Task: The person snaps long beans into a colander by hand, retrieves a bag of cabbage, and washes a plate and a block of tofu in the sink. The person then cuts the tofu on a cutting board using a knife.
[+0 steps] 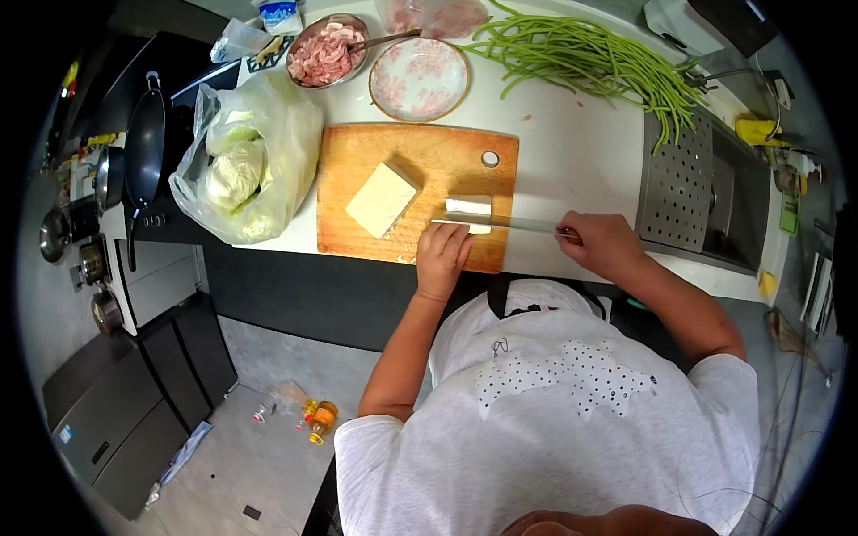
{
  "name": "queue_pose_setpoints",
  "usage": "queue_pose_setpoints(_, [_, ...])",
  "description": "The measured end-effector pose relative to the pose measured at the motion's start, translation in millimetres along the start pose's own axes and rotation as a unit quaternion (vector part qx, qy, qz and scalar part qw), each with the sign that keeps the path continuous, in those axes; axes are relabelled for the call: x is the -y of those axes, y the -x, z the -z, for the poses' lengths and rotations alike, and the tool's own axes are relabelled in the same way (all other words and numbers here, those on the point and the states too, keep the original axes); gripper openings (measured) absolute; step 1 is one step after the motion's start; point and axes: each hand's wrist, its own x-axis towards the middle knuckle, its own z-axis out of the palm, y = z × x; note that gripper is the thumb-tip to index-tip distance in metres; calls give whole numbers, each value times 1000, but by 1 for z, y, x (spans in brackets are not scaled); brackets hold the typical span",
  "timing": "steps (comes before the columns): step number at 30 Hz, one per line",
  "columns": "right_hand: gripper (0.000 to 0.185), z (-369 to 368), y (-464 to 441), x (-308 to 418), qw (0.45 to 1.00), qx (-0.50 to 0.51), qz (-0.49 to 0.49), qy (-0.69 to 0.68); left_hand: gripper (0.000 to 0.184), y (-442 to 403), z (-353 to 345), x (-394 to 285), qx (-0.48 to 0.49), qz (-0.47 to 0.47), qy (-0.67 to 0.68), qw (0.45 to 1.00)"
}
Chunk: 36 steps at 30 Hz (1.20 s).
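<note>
My right hand (601,243) is closed around the handle of a knife (523,224), its blade pointing left over the cutting board (349,152). Under and beside the blade lies a small white piece (468,205), cut tofu by its look. Against its left end, near the blade tip, my left hand (443,254) rests with fingers bent together; whether they grip anything is hidden. A larger pale yellow block (382,199) sits on the board's left half, apart from both hands.
Behind the board stand a patterned plate (418,80) and a bowl of sliced meat (323,55). Long green beans (581,55) spread toward the sink (737,201). A plastic bag of cabbage (246,170) is at left, near a black pan (145,147). Bottles (321,420) stand on the floor.
</note>
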Motion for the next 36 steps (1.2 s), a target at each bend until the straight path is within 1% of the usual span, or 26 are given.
queue_pose_setpoints(3, [14, -3, -9, 4, 999, 15, 34, 25, 31, 5, -13, 6, -9, 5, -9, 1000])
queue_pose_setpoints(5, [14, -5, -12, 3, 998, 24, 35, 35, 30, 3, -13, 7, -8, 12, -7, 1000])
queue_pose_setpoints(7, [14, -6, -14, 1, 998, 34, 37, 45, 20, 1, -13, 6, -23, 4, -21, 1000])
queue_pose_setpoints(10, [17, -10, -18, -3, 997, 51, 32, 56, 17, 2, -13, 7, -29, 4, -11, 1000])
queue_pose_setpoints(11, [15, -14, -19, -5, 995, 45, 33, 80, 17, 2, -13, 9, -30, 5, -12, 999])
queue_pose_setpoints(13, [15, -25, -24, -11, 993, 40, 33, 104, 30, 5, -15, 12, -17, -4, 4, 1000])
queue_pose_setpoints(14, [17, -32, -31, -17, 992, 73, 7, 105, 30, 7, -15, 13, -16, -4, 5, 1000])
queue_pose_setpoints(15, [19, -36, -35, -21, 989, 104, -19, 106, 39, 11, -16, 15, -59, 28, 40, 997])
queue_pose_setpoints(16, [19, -37, -37, -25, 989, 101, -19, 106, 48, 13, -17, 18, -101, 57, 74, 990])
queue_pose_setpoints(17, [20, -37, -37, -28, 991, 96, -14, 97, 61, 17, -16, 21, -83, 146, 120, 979])
queue_pose_setpoints(18, [21, -38, -36, -30, 992, 92, -9, 88, 61, 19, -19, 26, -81, 145, 120, 979])
queue_pose_setpoints(20, [21, -40, -34, -29, 992, 89, -9, 89, 64, -2, -11, 25, -63, 200, 210, 955])
queue_pose_setpoints(21, [21, -41, -32, -28, 992, 86, -9, 92, 59, -14, -7, 24, -33, 197, 267, 943])
queue_pose_setpoints(22, [21, -42, -31, -29, 992, 86, -11, 91, 59, -19, -5, 28, -30, 197, 267, 943])
queue_pose_setpoints(24, [20, -43, -31, -31, 995, 49, -4, 87, 49, -27, -3, 37, 100, 113, 165, 975])
queue_pose_setpoints(25, [20, -42, -31, -33, 995, 46, -8, 84, 46, -27, -7, 39, 82, 152, 215, 961])
queue_pose_setpoints(27, [16, -37, -27, -39, 998, 19, 27, 59, 46, -27, -9, 48, 102, 139, 226, 959])
queue_pose_setpoints(28, [16, -33, -19, -40, 998, 17, 20, 56, 47, -25, -8, 51, 117, 132, 236, 956])
queue_pose_setpoints(29, [15, -28, -11, -41, 998, -18, 45, 33, 47, -23, -8, 51, 123, 129, 238, 955])
queue_pose_setpoints(30, [15, -25, -6, -39, 996, -57, 69, 13, 52, -21, -8, 52, 124, 135, 249, 951])
queue_pose_setpoints(31, [15, -26, 1, -30, 996, -63, 62, 14, 57, -23, -7, 51, 125, 139, 261, 947])
queue_pose_setpoints(32, [16, -28, 14, -15, 995, -65, -51, -49, 57, -29, -3, 43, 129, 129, 266, 947])
queue_pose_setpoints(33, [18, -31, 24, 1, 978, -68, -163, -112, 65, -33, 2, 34, 100, 107, 234, 961])
queue_pose_setpoints(34, [27, -28, 30, 24, 957, -35, -239, -158, 73, -38, 7, 29, 71, 84, 203, 973])
queue_pose_setpoints(35, [30, -47, 39, 32, 943, -77, -239, -218, 84, -42, 10, 31, 115, 42, 154, 980])
queue_pose_setpoints(36, [34, -66, 46, 39, 924, -116, -237, -277, 84, -43, 9, 35, 120, 35, 159, 979])
